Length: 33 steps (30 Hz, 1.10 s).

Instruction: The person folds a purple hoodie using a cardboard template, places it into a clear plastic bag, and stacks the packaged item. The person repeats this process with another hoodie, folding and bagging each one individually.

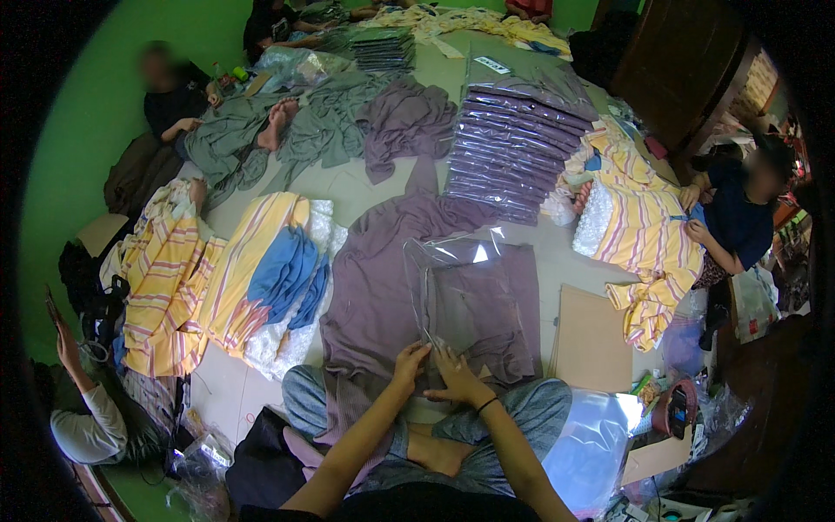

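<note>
A folded mauve garment [513, 348] lies in front of my crossed legs, with a clear plastic bag [465, 261] over it. The bag's far end stands up a little and catches the light. My left hand [409, 361] pinches the bag's near left edge between thumb and fingers. Close beside it, my right hand [457, 376] rests on the plastic with its fingers stretched out and apart. More loose mauve fabric [370, 270] spreads to the left and under the folded piece, reaching my left knee.
Beyond it stands a tall stack of bagged mauve garments [513, 148]. Cardboard sheets [591, 339] and clear plastic bags [596, 435] lie to my right. Yellow striped cloths [252, 252] and bubble wrap lie left. Other people sit around, one at right handling striped cloth [644, 226].
</note>
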{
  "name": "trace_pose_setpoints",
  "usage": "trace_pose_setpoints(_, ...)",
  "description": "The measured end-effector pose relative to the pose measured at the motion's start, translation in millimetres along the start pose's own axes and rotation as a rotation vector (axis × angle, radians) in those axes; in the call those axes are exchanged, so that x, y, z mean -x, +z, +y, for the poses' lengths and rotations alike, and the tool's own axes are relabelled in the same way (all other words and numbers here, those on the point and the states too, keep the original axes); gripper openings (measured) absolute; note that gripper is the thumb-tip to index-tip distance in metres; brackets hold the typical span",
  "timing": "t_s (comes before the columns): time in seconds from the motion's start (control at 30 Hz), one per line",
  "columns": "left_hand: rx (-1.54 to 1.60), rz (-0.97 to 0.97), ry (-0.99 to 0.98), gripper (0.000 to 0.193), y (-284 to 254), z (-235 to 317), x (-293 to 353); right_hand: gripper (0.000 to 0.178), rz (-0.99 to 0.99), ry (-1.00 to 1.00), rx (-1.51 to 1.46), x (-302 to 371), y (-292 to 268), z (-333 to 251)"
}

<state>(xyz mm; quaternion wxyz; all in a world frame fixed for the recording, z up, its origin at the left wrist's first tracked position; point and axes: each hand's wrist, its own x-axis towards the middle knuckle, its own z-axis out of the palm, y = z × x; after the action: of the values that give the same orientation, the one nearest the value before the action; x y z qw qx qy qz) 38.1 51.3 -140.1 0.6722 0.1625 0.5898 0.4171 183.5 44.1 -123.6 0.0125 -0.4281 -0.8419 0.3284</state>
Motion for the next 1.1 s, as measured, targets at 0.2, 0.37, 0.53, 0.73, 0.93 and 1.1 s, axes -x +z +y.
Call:
trace_pose_setpoints(0.2, -0.047, 0.021, 0.047, 0.056, -4, -7, -11, 0.05, -0.412, 0.022, -0.454, 33, -37, 13)
trace_pose_setpoints(0.37, 0.023, 0.024, 0.084, 0.052, -3, -5, -27, 0.029, 0.723, 0.403, -0.222, 42, -54, 83)
trace_pose_setpoints(0.53, -0.055, 0.068, 0.176, 0.042, 1, -5, -44, 0.036, 0.871, 0.675, -0.278, 26, -30, 140)
trace_pose_setpoints(0.73, 0.085, 0.128, 0.301, 0.035, 2, 10, -52, 0.029, 0.791, 0.507, -0.816, 28, -19, 162)
trace_pose_setpoints(0.93, 0.049, 0.073, 0.078, 0.032, -16, 23, -70, 0.032, 0.823, 0.565, -0.893, 30, -9, 160)
trace_pose_setpoints(1.1, -0.027, -0.045, 0.101, 0.029, -27, 30, -71, 0.03, 0.798, 0.641, -0.758, 16, -11, 152)
